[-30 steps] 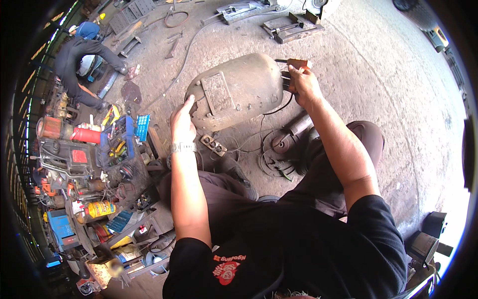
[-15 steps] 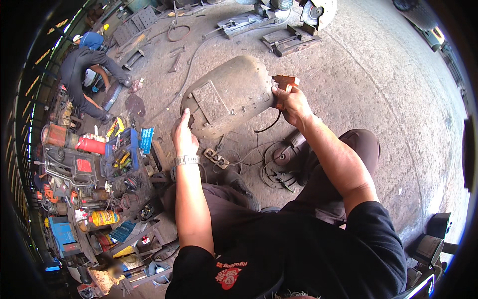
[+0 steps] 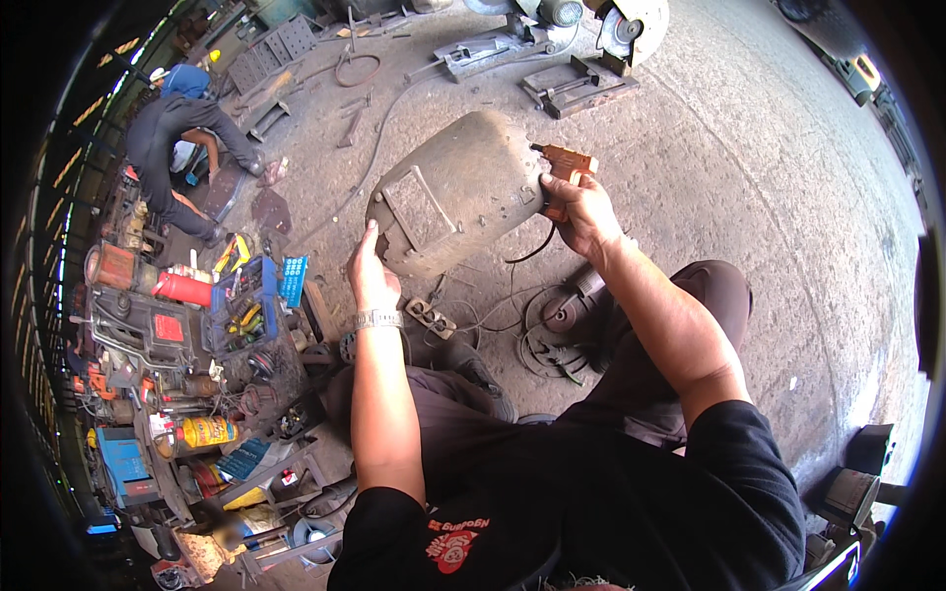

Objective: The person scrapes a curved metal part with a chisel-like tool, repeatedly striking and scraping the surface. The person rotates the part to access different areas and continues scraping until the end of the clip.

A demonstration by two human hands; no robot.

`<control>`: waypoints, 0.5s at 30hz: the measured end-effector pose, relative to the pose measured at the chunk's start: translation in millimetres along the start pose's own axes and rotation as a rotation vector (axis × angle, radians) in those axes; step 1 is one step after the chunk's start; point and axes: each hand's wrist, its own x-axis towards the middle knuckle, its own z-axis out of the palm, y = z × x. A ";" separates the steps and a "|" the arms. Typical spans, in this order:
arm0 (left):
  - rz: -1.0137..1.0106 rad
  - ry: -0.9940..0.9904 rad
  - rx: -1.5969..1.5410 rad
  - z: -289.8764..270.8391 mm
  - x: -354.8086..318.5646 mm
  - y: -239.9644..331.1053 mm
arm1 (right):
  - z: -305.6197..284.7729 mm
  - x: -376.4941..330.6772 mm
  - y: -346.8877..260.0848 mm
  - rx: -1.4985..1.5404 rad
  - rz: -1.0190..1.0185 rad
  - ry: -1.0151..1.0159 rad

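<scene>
A worn grey-brown welding mask point(image 3: 468, 167) with a raised rectangular window frame hangs tilted in front of me, above the floor. My left hand point(image 3: 372, 271) grips its lower left end, with the thumb along the edge and the other fingers hidden behind. At the opposite end, my right hand point(image 3: 583, 212) holds the mask's edge with the thumb. That same hand is closed around an orange gun-shaped tool point(image 3: 569, 161) with a dark tip and a black cord; its exact kind is unclear.
Beneath the mask lie a socket strip point(image 3: 431, 317), loose cables and an angle grinder point(image 3: 564, 307) beside my leg. A toolbox point(image 3: 239, 305) and cluttered tools fill the left. A co-worker point(image 3: 177, 138) bends at far left; a cut-off saw point(image 3: 629, 30) stands at the back.
The mask has shifted slightly to the right and tilted a little. My left hand has moved slightly right and down with it; both hands keep their hold.
</scene>
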 end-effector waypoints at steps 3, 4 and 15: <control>-0.064 -0.049 -0.111 4.4 -5.1 -11.5 | 13.5 -9.4 -3.5 0.039 -0.005 -0.009; -0.081 -0.048 -0.103 5.4 -6.4 -15.6 | 17.1 -10.9 -4.8 0.045 -0.007 -0.010; 0.752 -0.197 0.862 55.2 -48.0 -8.3 | 8.4 -18.3 -7.6 -0.622 -0.086 -0.148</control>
